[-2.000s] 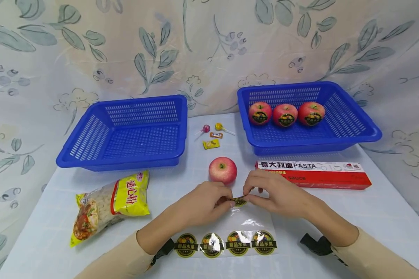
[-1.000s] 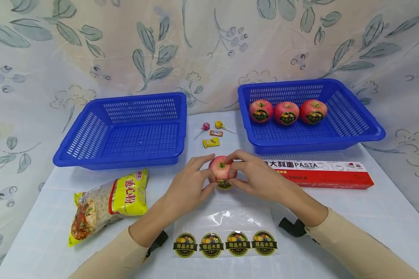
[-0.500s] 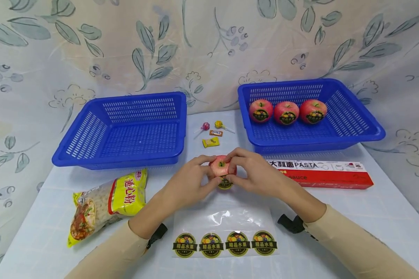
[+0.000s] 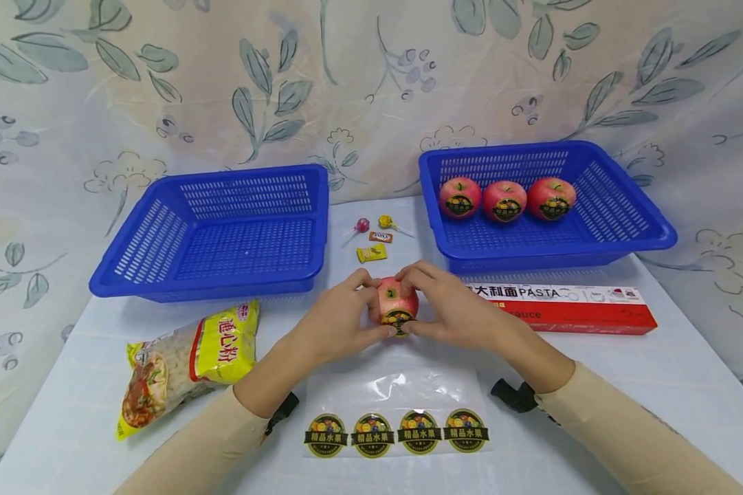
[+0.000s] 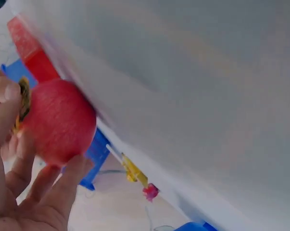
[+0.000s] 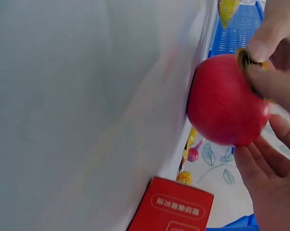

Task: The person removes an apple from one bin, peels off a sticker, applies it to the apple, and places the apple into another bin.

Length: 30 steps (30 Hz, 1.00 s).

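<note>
In the head view a red apple (image 4: pixel 386 311) stands on the table between both hands. A round black-and-gold sticker (image 4: pixel 398 320) lies on its near side. My left hand (image 4: pixel 340 320) holds the apple's left side, thumb at the sticker's lower edge. On the other side my right hand (image 4: pixel 451 302) grips it, fingers over the top and thumb on the sticker. The left wrist view shows the fingertips against the red apple (image 5: pixel 63 120) and the sticker (image 5: pixel 24 98) edge-on. In the right wrist view a thumb presses the sticker (image 6: pixel 245 60) to the apple (image 6: pixel 221 101).
A clear sheet (image 4: pixel 396 385) with several stickers lies in front. Behind are two blue baskets (image 4: pixel 284 280) (image 4: pixel 557 261), the right one with three stickered apples (image 4: pixel 504 201). A pasta bag (image 4: pixel 188 368) lies left, a pasta box (image 4: pixel 588 309) right, and sweets (image 4: pixel 372 254) behind the apple.
Both hands have carried the sticker from above the clear sheet to the apple. The sticker now lies against the apple's front, and the thumbs have slid down to its lower edge.
</note>
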{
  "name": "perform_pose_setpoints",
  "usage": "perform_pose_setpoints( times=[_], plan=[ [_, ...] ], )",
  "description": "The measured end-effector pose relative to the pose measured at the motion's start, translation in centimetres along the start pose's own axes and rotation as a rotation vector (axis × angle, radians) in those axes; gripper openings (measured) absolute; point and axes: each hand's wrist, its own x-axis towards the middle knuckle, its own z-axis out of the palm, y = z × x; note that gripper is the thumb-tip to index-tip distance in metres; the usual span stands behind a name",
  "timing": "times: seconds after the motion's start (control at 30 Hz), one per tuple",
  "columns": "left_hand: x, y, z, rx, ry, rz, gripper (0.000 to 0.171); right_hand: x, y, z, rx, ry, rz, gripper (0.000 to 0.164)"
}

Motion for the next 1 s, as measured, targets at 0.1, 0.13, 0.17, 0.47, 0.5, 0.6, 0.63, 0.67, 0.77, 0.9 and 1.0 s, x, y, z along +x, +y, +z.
perform_pose_setpoints(
  times=[0.1,0.13,0.17,0.47,0.5,0.6,0.63,0.67,0.77,0.9,1.0],
  plan=[
    [0.1,0.1,0.1,0.027,-0.017,-0.004,0.03,0.1,0.0,0.2,-0.033,-0.02,0.001,0.047],
    [0.2,0.1,0.1,0.031,-0.02,-0.003,0.03,0.1,0.0,0.2,-0.047,-0.025,0.001,0.048],
    [0.2,0.1,0.1,0.033,-0.026,-0.005,0.029,0.1,0.0,0.2,-0.059,-0.03,-0.001,0.051],
    [0.6,-0.6,-0.4,0.013,-0.079,0.05,0.033,0.3,0.0,-0.6,-0.066,-0.112,0.037,0.066],
    [0.7,-0.8,-0.5,0.005,-0.08,0.068,0.034,0.4,0.0,-0.8,-0.052,-0.118,0.033,0.06],
    [0.7,-1.2,-0.9,-0.008,-0.085,0.123,0.032,0.5,0.1,-1.4,-0.011,-0.136,0.015,0.043],
    [0.7,-1.3,-1.0,-0.011,-0.085,0.141,0.031,0.5,0.1,-1.5,0.003,-0.143,0.009,0.039],
    [0.7,-1.4,-1.1,-0.013,-0.087,0.148,0.03,0.5,0.1,-1.7,0.018,-0.148,0.007,0.036],
    [0.7,-1.5,-1.3,-0.02,-0.093,0.177,0.029,0.6,0.2,-1.9,0.057,-0.156,0.001,0.036],
    [0.7,-1.5,-1.4,-0.019,-0.111,0.19,0.028,0.8,0.3,-1.7,0.049,-0.16,0.014,0.048],
    [0.6,-1.6,-1.3,0.003,-0.119,0.194,0.028,1.0,0.1,-1.2,-0.025,-0.173,0.041,0.068]
  ],
)
